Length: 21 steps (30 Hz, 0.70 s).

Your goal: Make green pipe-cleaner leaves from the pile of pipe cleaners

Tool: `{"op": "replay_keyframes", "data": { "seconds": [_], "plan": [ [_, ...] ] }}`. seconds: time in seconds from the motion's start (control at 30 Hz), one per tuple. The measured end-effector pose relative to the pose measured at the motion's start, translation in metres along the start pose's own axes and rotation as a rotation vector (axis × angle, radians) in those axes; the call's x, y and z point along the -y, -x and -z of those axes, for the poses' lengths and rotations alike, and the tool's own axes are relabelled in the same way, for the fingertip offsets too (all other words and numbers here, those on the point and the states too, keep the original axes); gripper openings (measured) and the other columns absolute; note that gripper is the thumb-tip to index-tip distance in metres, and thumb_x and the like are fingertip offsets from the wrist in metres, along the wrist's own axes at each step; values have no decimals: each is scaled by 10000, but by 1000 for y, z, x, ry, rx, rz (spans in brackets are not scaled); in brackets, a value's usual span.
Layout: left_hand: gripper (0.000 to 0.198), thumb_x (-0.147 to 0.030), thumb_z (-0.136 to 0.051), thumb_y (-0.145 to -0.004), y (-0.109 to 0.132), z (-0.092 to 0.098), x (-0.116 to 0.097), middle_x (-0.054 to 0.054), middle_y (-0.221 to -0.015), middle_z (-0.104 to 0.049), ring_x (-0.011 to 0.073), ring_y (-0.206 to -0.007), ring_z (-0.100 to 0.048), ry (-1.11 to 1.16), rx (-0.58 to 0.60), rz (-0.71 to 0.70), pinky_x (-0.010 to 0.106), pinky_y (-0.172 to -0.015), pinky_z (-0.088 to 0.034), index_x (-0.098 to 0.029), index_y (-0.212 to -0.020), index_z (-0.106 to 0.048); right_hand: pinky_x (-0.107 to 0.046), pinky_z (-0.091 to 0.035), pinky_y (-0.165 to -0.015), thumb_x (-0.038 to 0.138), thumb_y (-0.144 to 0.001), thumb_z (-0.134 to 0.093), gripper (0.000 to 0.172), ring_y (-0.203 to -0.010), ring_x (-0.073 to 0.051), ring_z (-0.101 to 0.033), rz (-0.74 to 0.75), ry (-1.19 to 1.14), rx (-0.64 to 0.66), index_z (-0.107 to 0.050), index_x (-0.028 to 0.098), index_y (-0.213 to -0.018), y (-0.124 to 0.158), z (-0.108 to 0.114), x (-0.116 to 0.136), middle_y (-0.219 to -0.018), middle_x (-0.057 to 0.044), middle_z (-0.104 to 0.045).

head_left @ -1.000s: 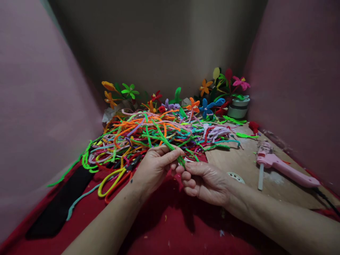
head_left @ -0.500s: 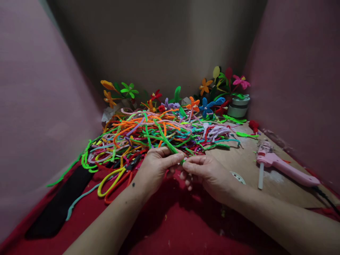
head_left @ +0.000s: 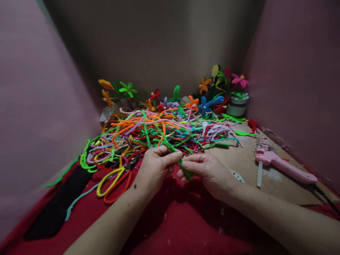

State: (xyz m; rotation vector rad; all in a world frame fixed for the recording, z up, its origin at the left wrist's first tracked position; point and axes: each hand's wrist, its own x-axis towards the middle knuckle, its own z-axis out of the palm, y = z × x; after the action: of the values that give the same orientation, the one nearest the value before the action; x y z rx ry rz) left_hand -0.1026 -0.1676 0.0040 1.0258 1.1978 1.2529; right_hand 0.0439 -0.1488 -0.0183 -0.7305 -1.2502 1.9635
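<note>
- Gripping a fuzzy green pipe cleaner (head_left: 170,146) between the thumb and fingers of the left hand (head_left: 156,165), at the front edge of a tangled pile of multicoloured pipe cleaners (head_left: 148,129).
- Pinching the same green strip lower down with the right hand (head_left: 205,170), close beside the left and in front of the pile.
- Held on a slant, from the pile's front edge down to the right fingertips.
- To the left-front of the pile: scissors (head_left: 122,170) with yellow and red handles, a flat black strip (head_left: 53,209) and a teal pipe cleaner (head_left: 68,212).
- To the right-front of the pile: a brown board (head_left: 239,159) bearing a pink glue gun (head_left: 289,168) with a pale glue stick (head_left: 259,173); also a white perforated disc (head_left: 236,176), partly hidden by the right arm.
- Behind the pile: fuzzy flowers, among them blue (head_left: 205,106), orange (head_left: 192,102) and green (head_left: 128,89).
- To the pile's right rear: a pale pot (head_left: 237,109), below a pink flower (head_left: 239,80).
- Beneath and in front of the pile: red cloth (head_left: 170,226).
</note>
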Motion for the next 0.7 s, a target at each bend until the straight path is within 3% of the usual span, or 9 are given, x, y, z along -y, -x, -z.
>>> {"op": "replay_keyframes", "data": {
  "seconds": [0.23, 0.43, 0.7],
  "plan": [
    [114, -229, -688, -659, 2, -3, 0, -58, -438, -467, 37, -376, -365, 24, 23, 38, 174, -389, -268, -141, -631, -620, -275, -433, -549, 305, -671, -665, 207, -518, -116, -548, -76, -36, -27, -667, 99, -681, -2, 0, -2, -609, -57, -641],
    [205, -280, -674, -684, 2, -4, -1, -47, -459, -480, 43, -400, -411, -54, 31, -1, 168, -399, -297, -131, -589, -570, -248, -427, -533, 260, -678, -650, 158, -507, -103, -551, -90, -51, -46, -653, 102, -681, -4, 1, -3, -617, -50, -646],
    [226, -272, -674, -666, 3, -9, -2, -31, -412, -516, 63, -341, -450, -117, -105, -12, 168, -356, -303, -125, -558, -540, -253, -447, -541, 246, -657, -646, 146, -534, -121, -577, -37, -123, -62, -662, 104, -680, -6, 0, -6, -612, -51, -648]
  ]
}}
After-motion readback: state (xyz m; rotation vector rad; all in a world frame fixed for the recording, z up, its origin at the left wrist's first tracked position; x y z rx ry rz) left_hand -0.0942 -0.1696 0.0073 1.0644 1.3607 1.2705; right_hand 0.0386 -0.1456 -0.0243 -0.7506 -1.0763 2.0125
